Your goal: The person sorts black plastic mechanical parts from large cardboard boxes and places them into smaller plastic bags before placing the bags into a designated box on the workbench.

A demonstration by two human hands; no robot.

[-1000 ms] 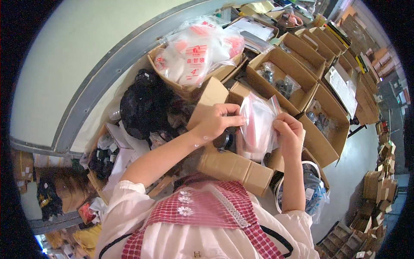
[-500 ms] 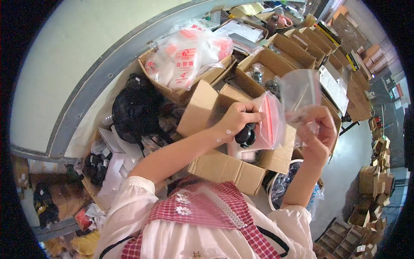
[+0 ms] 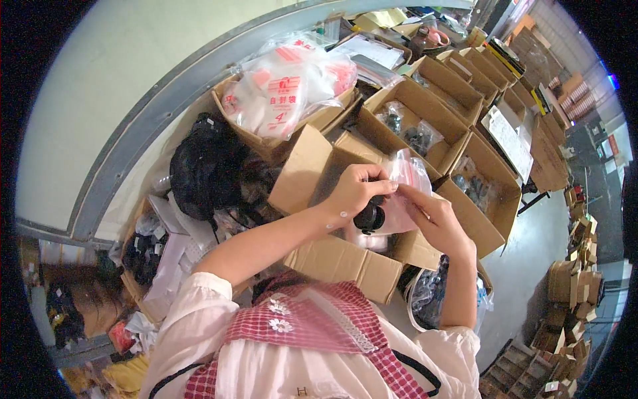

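Observation:
My left hand [image 3: 355, 193] and my right hand [image 3: 432, 216] both pinch a small clear plastic bag [image 3: 405, 193] with a red strip along its top. A black round part [image 3: 369, 217] sits inside the bag, under my left hand. I hold the bag over an open cardboard box [image 3: 345, 259] right in front of me. Both forearms reach up from my checked red apron.
Several open cardboard boxes [image 3: 492, 199] with bagged black parts line the bench to the right. A box of white bag packs [image 3: 286, 93] stands at the back. A black bundle [image 3: 206, 166] lies to the left. Stacked cartons [image 3: 565, 312] sit on the floor at right.
The bag was held up high and spread wide half a second ago; it is now lowered toward the box, with both hands close together at its top and a black part inside.

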